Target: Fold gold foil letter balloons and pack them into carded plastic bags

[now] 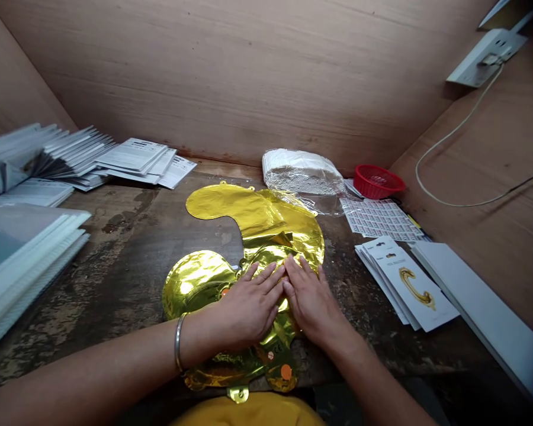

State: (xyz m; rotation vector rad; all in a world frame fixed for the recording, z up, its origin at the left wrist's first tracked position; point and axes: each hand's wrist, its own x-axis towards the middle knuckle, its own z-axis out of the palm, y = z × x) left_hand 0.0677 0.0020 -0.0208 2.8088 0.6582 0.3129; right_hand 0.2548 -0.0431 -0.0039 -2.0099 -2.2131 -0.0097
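Observation:
A shiny gold foil balloon [213, 201], flat and curved in shape, lies on the dark wooden table in front of me. Part of it overlaps itself near the middle, with creases there. My left hand [253, 302] rests flat on the foil, fingers stretched out. Beside it, fingertips close together with the left ones, my right hand [311, 302] presses flat on the same spot. Neither hand grips anything. An orange round sticker [286, 372] and small printed marks show on the lower part, near the table's front edge. My hands and forearms hide some of the foil.
Printed white cards [133, 155] lie at the back left, clear plastic sleeves [31, 254] at the left edge. Behind the balloon sit a plastic-wrapped white bundle [302, 171] and a red basket [377, 182]. Balloon packets [408, 284], a sticker sheet [375, 218] and a white board [479, 313] occupy the right.

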